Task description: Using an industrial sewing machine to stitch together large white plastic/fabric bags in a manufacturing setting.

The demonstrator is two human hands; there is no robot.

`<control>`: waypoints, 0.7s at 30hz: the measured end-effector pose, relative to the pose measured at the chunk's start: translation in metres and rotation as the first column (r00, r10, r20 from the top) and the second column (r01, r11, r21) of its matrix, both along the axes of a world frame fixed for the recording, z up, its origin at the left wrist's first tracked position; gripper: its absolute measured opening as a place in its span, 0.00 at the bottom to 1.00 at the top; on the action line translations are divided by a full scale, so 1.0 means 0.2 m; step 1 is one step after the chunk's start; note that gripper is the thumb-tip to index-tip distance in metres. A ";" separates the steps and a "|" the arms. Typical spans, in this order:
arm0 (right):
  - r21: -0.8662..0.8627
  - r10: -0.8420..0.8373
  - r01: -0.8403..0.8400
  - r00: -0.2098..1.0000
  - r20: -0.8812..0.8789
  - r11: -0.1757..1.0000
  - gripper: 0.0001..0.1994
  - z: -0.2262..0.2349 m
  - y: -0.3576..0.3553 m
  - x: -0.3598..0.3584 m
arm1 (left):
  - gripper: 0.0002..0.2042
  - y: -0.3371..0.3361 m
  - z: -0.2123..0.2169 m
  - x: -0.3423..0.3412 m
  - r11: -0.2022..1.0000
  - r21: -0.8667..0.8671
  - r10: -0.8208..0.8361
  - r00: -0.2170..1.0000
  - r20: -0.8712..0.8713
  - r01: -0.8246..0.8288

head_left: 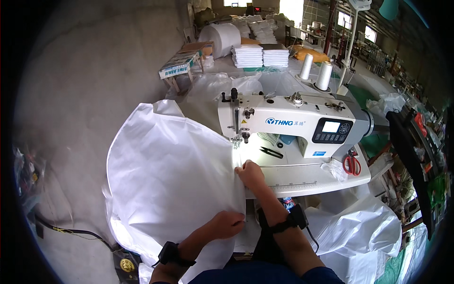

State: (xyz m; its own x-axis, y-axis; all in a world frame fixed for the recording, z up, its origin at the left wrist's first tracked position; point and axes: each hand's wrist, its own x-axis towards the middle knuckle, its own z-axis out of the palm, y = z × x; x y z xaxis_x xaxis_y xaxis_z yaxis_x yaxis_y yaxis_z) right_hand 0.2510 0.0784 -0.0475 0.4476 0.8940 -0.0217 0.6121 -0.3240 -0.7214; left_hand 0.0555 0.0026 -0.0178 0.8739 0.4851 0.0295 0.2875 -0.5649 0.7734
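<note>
A large white sheet (165,165), fabric or woven plastic, spreads over the left side of the table and hangs toward me. Its right edge runs up under the needle area of a white sewing machine (283,113), where a lamp glows. My right hand (250,174) pinches that edge just in front of the presser foot (236,142). Lower down, near my lap, my left hand (227,223) is closed on the same edge; its fingertips are partly hidden. Black thread snips (272,152) lie on the machine bed, right of the needle.
Red-handled scissors (351,164) and a crumpled clear plastic scrap (335,169) rest at the bed's right end. Two white thread cones (324,75) stand behind the machine. More white sheeting (359,222) hangs at lower right. Stacked white bundles (247,56) sit farther back.
</note>
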 end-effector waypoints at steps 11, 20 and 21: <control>0.009 -0.033 0.033 0.991 0.128 0.999 0.16 0.02 -0.07 -0.07 | 0.10 0.73 0.08 0.36 0.615 0.770 0.277 0.961 -0.011 -0.169; -0.123 0.181 -0.145 0.915 0.360 0.982 0.22 0.02 -0.06 -0.11 | 0.12 0.84 -0.22 0.34 0.657 0.716 0.283 0.958 0.053 -0.234; -0.131 0.184 -0.144 0.908 0.376 0.981 0.22 0.02 -0.06 -0.12 | 0.13 0.85 -0.21 0.34 0.683 0.699 0.248 0.967 0.052 -0.212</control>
